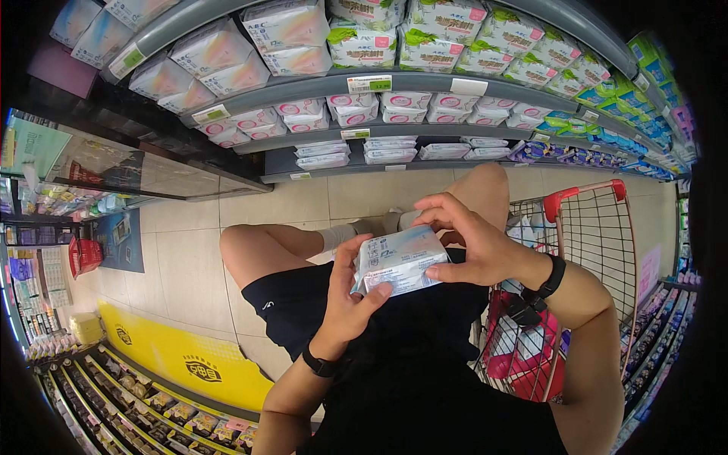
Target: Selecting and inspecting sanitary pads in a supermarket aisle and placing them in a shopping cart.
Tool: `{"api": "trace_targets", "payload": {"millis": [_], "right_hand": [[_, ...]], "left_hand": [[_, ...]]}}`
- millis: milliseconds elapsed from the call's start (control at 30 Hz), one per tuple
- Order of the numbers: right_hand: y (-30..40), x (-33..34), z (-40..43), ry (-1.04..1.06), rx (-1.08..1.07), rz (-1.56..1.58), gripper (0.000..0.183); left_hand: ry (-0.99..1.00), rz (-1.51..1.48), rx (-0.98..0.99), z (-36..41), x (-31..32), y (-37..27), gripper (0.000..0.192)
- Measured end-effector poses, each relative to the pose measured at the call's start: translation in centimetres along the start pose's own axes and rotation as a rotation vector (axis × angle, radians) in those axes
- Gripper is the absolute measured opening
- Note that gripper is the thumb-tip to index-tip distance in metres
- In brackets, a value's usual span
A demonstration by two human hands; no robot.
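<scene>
A white and pale-blue package of sanitary pads (404, 259) is held between both hands above my lap. My left hand (352, 284) grips its left end, with the thumb on the printed side facing me. My right hand (469, 244) holds the right end, its thumb on the near lower edge and its fingers curved over the far corner. The package looks sealed and sits slightly tilted. Similar pastel packages (287, 34) are stacked on the shelf ahead. Both wrists wear black bands.
Shelves with packages (432, 85) curve across the front. A red-handled wire shopping cart (594, 227) holding goods stands close on the right. A red basket (85, 256) is at the far left. Yellow-edged shelves (170, 421) stand at lower left, and a dark-framed panel (153, 170) at upper left.
</scene>
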State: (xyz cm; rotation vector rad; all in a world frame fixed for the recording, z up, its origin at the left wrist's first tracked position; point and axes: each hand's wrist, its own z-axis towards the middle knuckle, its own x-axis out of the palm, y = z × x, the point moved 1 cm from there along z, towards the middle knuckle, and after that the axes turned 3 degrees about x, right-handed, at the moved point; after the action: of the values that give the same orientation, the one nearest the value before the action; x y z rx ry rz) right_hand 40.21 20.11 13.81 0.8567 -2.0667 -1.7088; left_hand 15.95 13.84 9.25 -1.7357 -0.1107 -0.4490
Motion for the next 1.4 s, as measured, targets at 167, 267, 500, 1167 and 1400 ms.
{"api": "trace_targets", "payload": {"millis": [167,267,500,1167,1400], "right_hand": [[0.2,-0.1,0.0,-0.023,0.025,-0.048,0.085],[0.1,0.1,-0.1,-0.023,0.031,-0.113,0.086],[-0.5,1.0,0.0,-0.04,0.044,-0.186,0.087],[-0.6,1.4,0.0,0.2,0.155,-0.223,0.088],[-1.3,2.0,-0.2,0.225,0.104,-0.286,0.085]], "left_hand": [[0.039,0.114,0.019,0.3,-0.6,1.1,0.08],[0.014,0.229,0.076,0.4,-0.2,0.8,0.084],[-0.035,0.389,0.119,0.6,-0.5,1.2,0.09],[0.361,0.142,-0.085,0.2,-2.0,0.1,0.09],[0.383,0.474,-0.063,1.1,0.0,-1.3,0.09]]}}
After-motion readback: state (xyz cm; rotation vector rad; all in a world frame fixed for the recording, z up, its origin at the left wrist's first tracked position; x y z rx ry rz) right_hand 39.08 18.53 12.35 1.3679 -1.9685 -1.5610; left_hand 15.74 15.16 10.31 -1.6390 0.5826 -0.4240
